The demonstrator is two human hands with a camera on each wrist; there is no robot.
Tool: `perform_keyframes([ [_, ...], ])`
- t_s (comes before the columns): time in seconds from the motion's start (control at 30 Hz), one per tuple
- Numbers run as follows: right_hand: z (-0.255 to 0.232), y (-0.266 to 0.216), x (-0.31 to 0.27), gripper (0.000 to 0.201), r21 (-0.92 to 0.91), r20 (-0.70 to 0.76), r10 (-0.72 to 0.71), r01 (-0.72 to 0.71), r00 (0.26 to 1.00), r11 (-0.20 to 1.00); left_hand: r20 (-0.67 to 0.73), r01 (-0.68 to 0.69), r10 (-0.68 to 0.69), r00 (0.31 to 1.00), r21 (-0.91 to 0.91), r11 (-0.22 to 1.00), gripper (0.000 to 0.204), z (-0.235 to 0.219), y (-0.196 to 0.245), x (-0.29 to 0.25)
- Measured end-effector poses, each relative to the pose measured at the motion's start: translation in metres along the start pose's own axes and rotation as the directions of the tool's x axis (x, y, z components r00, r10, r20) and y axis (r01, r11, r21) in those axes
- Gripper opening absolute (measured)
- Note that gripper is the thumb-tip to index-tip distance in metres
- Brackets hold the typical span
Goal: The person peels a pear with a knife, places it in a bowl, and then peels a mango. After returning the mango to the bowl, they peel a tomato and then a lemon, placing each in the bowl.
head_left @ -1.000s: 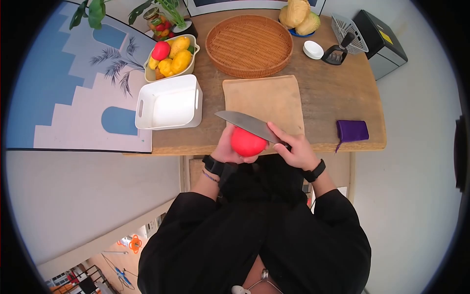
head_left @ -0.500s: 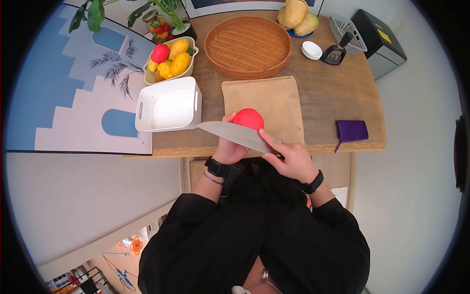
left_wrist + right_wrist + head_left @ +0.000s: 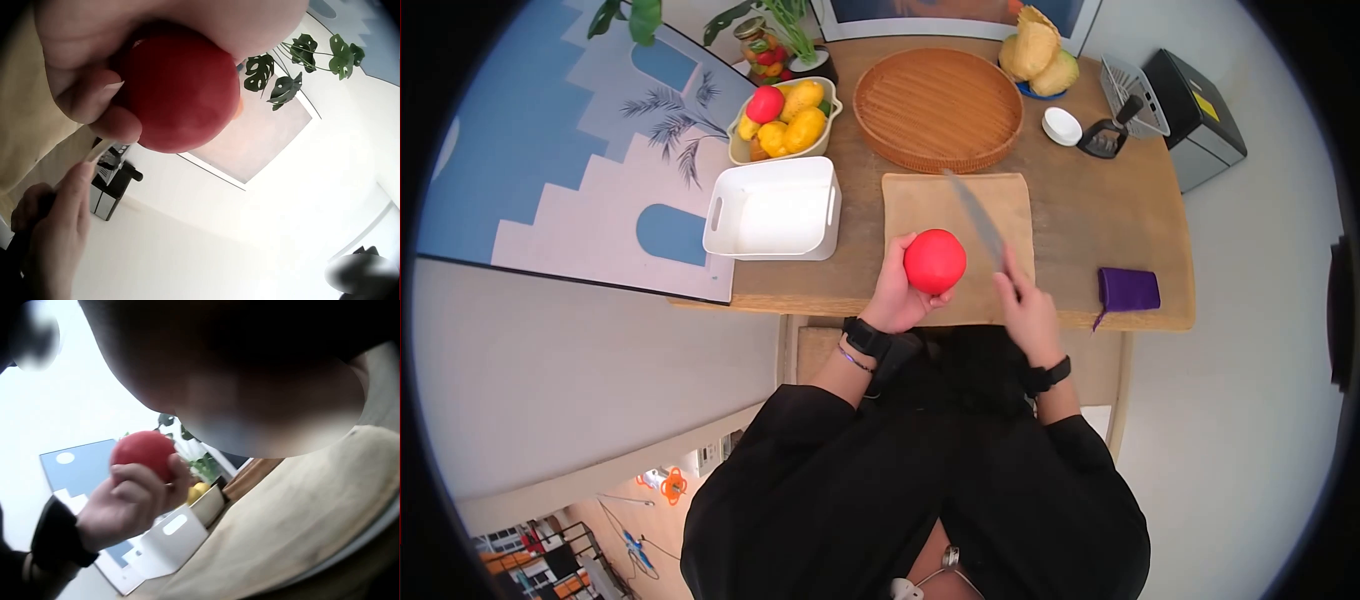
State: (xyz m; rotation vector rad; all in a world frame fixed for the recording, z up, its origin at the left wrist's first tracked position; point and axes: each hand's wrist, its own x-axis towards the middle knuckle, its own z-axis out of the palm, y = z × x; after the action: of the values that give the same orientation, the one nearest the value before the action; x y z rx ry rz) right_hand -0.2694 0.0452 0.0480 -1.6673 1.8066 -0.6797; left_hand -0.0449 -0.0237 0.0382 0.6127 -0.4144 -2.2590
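My left hand point(image 3: 897, 300) holds a smooth red round fruit point(image 3: 936, 262) above the near part of the tan cutting board point(image 3: 915, 205). In the left wrist view, the palm and curled fingers wrap around one side of the fruit point(image 3: 184, 94). To its right, my right hand point(image 3: 1034, 325) grips a large kitchen knife point(image 3: 977, 218) by its handle. The blade is blurred, points away from me over the board, and stands apart from the fruit. Dark, blurred shapes fill much of the right wrist view, where the left hand point(image 3: 128, 503) also shows.
Left of the board stands a white bin point(image 3: 785, 215). Behind it, a cream bowl point(image 3: 832, 122) holds yellow fruit and another red one. A round wicker tray point(image 3: 940, 105) lies behind the board. Rightward are a white dish point(image 3: 1061, 126), a black-handled tool point(image 3: 1105, 140) and a purple pouch point(image 3: 1129, 290).
The knife has swung from lying across the left hand to pointing away over the board, separate from the fruit. The left hand with the fruit has shifted slightly right. The head view has turned a little.
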Motion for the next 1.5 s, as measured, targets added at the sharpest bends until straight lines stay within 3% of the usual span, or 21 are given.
perform_keyframes([
  [0.07, -0.005, 0.028, 0.011, 0.052, 0.084, -0.210, 0.032, -0.014, 0.977, 0.996, -0.131, -0.028, 0.034, 0.991, 0.048, 0.998, 0.044, 0.019, 0.019, -0.008],
  [0.1, -0.011, 0.028, 0.010, 0.052, 0.091, -0.205, 0.019, 0.000, 0.979, 0.996, -0.138, -0.042, 0.049, 0.989, 0.054, 0.998, 0.044, 0.022, 0.029, -0.012],
  [0.17, -0.024, 0.024, 0.006, 0.052, 0.184, -0.211, 0.039, 0.000, 0.977, 0.983, -0.234, -0.210, 0.308, 0.922, 0.367, 0.906, 0.041, 0.020, 0.061, -0.020],
  [0.2, -0.027, 0.025, 0.006, 0.052, 0.187, -0.215, 0.028, 0.013, 0.976, 0.982, -0.261, -0.207, 0.394, 0.881, 0.536, 0.818, 0.042, 0.016, 0.079, -0.024],
  [0.3, -0.028, 0.029, -0.001, 0.053, 0.127, -0.152, 0.085, -0.066, 0.985, 0.990, -0.200, -0.040, 0.589, 0.783, 0.929, 0.368, 0.060, -0.013, 0.147, -0.041],
  [0.33, -0.026, 0.031, -0.003, 0.053, 0.136, -0.132, 0.108, -0.090, 0.985, 0.987, -0.118, 0.051, 0.666, 0.737, 0.992, 0.118, 0.068, -0.044, 0.171, -0.039],
  [0.4, -0.022, 0.035, -0.006, 0.053, 0.147, -0.096, 0.150, -0.135, 0.984, 0.980, -0.089, 0.226, 0.745, 0.661, 0.971, -0.084, 0.077, -0.086, 0.213, -0.038],
  [0.47, -0.019, 0.040, -0.006, 0.053, 0.159, -0.127, 0.093, -0.073, 0.987, 0.985, -0.089, 0.408, 0.831, 0.549, 0.896, -0.174, 0.081, -0.083, 0.236, -0.043],
  [0.5, -0.021, 0.035, -0.007, 0.053, 0.151, -0.083, 0.130, -0.116, 0.988, 0.982, -0.027, 0.428, 0.864, 0.503, 0.876, -0.222, 0.085, -0.093, 0.249, -0.039],
  [0.57, -0.027, 0.027, -0.006, 0.053, 0.150, -0.004, 0.191, -0.188, 0.982, 0.971, 0.007, 0.452, 0.875, 0.484, 0.854, -0.257, 0.086, -0.109, 0.274, -0.027],
  [0.67, -0.029, 0.030, 0.000, 0.053, 0.126, -0.030, 0.146, -0.141, 0.989, 0.982, 0.062, 0.475, 0.897, 0.437, 0.831, -0.289, 0.088, -0.142, 0.301, -0.004],
  [0.73, -0.036, 0.028, 0.006, 0.054, 0.107, -0.049, 0.150, -0.144, 0.988, 0.984, 0.015, 0.614, 0.913, 0.408, 0.735, -0.286, 0.095, -0.156, 0.313, 0.009],
  [0.87, -0.046, 0.026, 0.006, 0.055, 0.101, -0.053, 0.206, -0.200, 0.977, 0.975, -0.006, 0.535, 0.891, 0.454, 0.801, -0.267, 0.102, -0.172, 0.321, 0.020],
  [0.93, -0.055, 0.025, 0.004, 0.055, 0.071, -0.058, 0.224, -0.220, 0.973, 0.973, 0.011, 0.512, 0.901, 0.434, 0.820, -0.256, 0.101, -0.168, 0.315, 0.016],
  [1.0, -0.061, 0.030, 0.003, 0.056, 0.040, -0.058, 0.240, -0.238, 0.969, 0.970, 0.022, 0.492, 0.912, 0.410, 0.836, -0.242, 0.100, -0.160, 0.307, 0.005],
  [1.1, -0.079, 0.051, -0.003, 0.057, 0.031, -0.140, 0.228, -0.226, 0.964, 0.974, 0.065, 0.433, 0.891, 0.450, 0.857, -0.281, 0.096, -0.147, 0.294, -0.025],
  [1.17, -0.100, 0.081, -0.011, 0.056, 0.086, -0.250, 0.097, -0.077, 0.963, 0.993, 0.267, 0.346, 0.830, 0.490, 0.814, -0.466, 0.088, -0.150, 0.285, -0.055],
  [1.23, -0.135, 0.114, -0.019, 0.054, 0.124, -0.283, 0.092, -0.059, 0.955, 0.991, 0.158, 0.313, 0.806, 0.570, 0.865, -0.391, 0.080, -0.098, 0.265, -0.103],
  [1.33, -0.197, 0.129, -0.037, 0.052, 0.084, -0.355, 0.127, -0.103, 0.926, 0.991, 0.167, 0.342, 0.753, 0.636, 0.814, -0.470, 0.071, -0.069, 0.248, -0.166],
  [1.43, -0.249, 0.116, -0.046, 0.053, -0.064, -0.375, 0.107, -0.140, 0.921, 0.988, 0.122, 0.376, 0.727, 0.676, 0.791, -0.482, 0.066, -0.042, 0.234, -0.219],
  [1.5, -0.274, 0.105, -0.047, 0.054, -0.297, -0.322, -0.034, -0.067, 0.946, 0.952, 0.047, 0.402, 0.732, 0.679, 0.811, -0.425, 0.067, -0.021, 0.219, -0.241],
])
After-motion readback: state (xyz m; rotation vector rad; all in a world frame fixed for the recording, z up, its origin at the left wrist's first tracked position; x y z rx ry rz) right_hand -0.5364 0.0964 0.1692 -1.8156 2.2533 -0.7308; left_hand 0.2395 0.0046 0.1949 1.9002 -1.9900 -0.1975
